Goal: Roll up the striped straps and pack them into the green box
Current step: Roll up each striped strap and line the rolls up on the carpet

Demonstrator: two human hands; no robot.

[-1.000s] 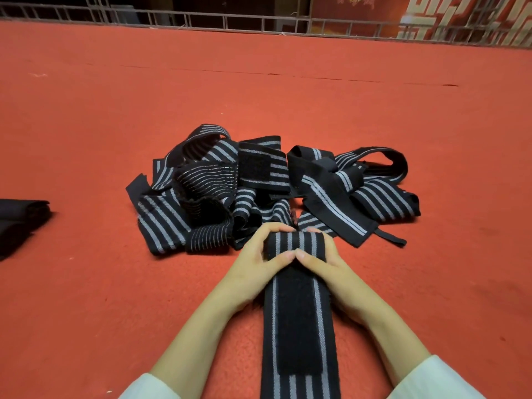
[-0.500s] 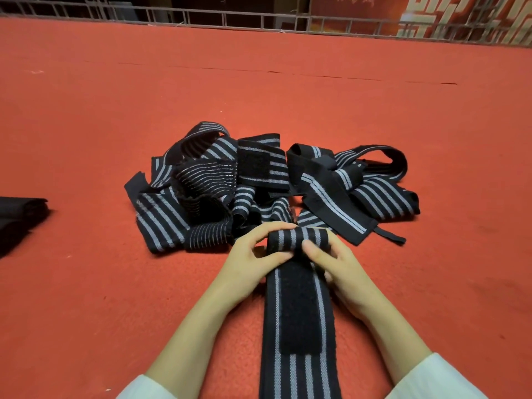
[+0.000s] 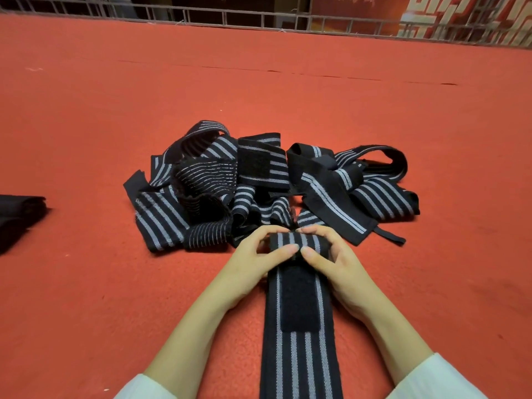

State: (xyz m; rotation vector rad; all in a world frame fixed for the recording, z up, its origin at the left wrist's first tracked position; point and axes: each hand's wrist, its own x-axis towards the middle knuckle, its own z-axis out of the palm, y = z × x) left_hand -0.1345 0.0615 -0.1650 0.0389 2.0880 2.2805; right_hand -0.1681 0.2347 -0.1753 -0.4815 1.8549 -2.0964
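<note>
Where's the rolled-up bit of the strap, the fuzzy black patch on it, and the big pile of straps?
strap roll (image 3: pixel 299 240), head view, striped top of the roll.
fuzzy black patch (image 3: pixel 299 300), head view, middle of the patch.
strap pile (image 3: pixel 270 180), head view, a strap near its middle.

Indoor hall or stage-type floor is indicated. A wide expanse is covered in red carpet (image 3: pixel 86 283), with a seam (image 3: pixel 345 77) seen running across it. The far edge is closed off by a grey metal railing (image 3: pixel 230 17), and dark space is seen behind it. A red-and-gold ornamental panel (image 3: pixel 423 12) is seen beyond the railing, upper right. Striped straps (image 3: pixel 259 191) are laid straight on the carpet.
</note>
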